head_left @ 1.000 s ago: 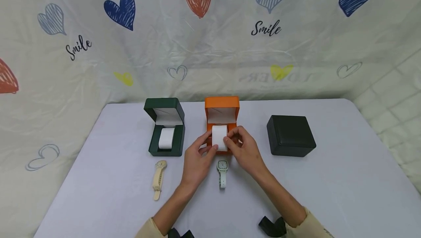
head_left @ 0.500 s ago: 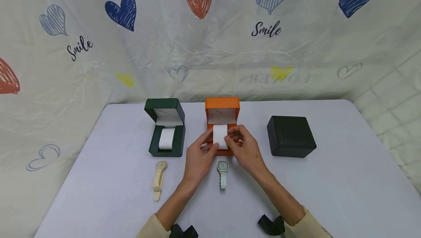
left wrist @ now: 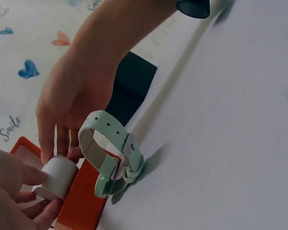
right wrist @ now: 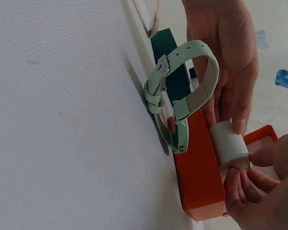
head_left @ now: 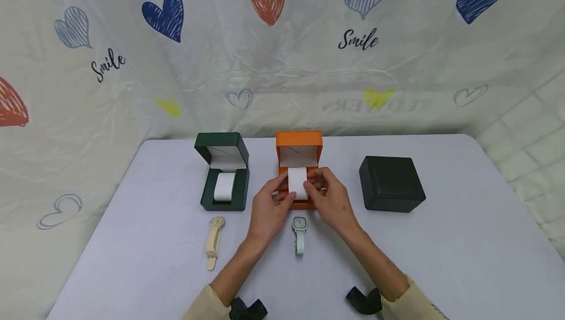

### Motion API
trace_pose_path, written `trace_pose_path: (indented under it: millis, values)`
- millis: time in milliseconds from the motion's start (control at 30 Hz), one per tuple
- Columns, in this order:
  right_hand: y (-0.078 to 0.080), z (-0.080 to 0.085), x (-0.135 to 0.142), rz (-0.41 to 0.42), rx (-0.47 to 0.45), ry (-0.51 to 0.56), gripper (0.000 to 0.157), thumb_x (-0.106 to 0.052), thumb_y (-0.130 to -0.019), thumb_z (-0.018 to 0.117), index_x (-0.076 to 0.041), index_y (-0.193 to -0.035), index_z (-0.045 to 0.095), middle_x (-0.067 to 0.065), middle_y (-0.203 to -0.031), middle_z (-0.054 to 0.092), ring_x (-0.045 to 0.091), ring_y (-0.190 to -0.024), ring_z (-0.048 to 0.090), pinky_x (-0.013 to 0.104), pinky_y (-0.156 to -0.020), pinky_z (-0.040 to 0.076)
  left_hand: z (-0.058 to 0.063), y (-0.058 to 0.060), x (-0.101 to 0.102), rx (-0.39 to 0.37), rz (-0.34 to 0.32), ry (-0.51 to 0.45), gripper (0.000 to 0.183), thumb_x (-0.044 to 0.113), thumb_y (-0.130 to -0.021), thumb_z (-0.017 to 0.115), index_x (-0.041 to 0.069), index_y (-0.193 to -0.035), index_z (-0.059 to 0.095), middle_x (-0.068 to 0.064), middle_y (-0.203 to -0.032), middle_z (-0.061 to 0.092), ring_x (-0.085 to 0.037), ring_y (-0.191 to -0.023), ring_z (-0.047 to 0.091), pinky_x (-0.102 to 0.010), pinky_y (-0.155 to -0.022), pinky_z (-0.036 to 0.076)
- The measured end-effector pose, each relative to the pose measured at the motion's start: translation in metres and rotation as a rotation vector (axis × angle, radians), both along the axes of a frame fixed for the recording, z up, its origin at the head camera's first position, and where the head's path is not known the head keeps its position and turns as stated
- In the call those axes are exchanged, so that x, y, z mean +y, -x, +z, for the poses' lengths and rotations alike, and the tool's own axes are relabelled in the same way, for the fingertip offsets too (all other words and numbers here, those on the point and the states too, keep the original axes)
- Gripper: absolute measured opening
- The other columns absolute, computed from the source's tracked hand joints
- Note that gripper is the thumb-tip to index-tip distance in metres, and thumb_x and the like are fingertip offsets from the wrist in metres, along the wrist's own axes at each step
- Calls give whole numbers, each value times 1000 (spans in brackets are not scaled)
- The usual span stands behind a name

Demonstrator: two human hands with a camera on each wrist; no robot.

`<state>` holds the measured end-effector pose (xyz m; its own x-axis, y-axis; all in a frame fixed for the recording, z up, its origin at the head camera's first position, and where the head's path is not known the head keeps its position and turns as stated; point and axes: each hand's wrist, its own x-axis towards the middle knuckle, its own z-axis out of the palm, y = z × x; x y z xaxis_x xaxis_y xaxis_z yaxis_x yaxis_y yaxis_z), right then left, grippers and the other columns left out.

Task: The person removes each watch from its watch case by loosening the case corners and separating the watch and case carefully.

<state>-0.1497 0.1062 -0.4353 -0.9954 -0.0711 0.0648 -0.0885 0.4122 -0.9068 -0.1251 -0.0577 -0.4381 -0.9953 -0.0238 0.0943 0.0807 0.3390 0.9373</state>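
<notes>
A white watch cushion (head_left: 297, 182) is held between both hands over the base of the lidded orange watch box (head_left: 299, 139), whose lid stands up. My left hand (head_left: 271, 212) grips its left side, the thumb at the lower front corner. On the opposite side, my right hand (head_left: 333, 204) pinches it with thumb and fingers. The right wrist view shows the cushion (right wrist: 229, 143) close over the orange base (right wrist: 197, 167), its underside partly hidden by fingers. Just in front of the box, a mint-green watch (head_left: 299, 234) with a buckled strap lies on the table.
To the left stands an open green watch box (head_left: 222, 163) with a white cushion (head_left: 224, 186) inside. A cream watch (head_left: 214, 243) lies before it. A closed black box (head_left: 392, 183) sits to the right on the white table (head_left: 468, 241). Behind hangs a heart-printed curtain (head_left: 309, 65).
Both hands have shifted the cushion slightly right and toward the back of the orange box. The grip looks the same, and the boxes and watches stay in place.
</notes>
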Motion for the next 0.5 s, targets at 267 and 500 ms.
trace_pose_path:
  millis: [267, 500]
  values:
    - [-1, 0, 0, -12, 17, -24, 27, -14, -100, 70, -8, -125, 62, 10, -109, 70, 21, -96, 64, 21, -81, 51, 0, 1, 0, 2, -5, 22, 56, 8, -96, 74, 10, -149, 58, -15, -132, 67, -28, -111, 73, -30, -93, 61]
    - [-1, -1, 0, -26, 11, -27, 27, -14, -101, 69, -6, -125, 62, 11, -108, 69, 22, -97, 63, 22, -82, 51, -2, 3, 1, -9, -13, 12, 55, 9, -96, 74, 9, -149, 58, -16, -134, 66, -28, -110, 74, -30, -91, 62]
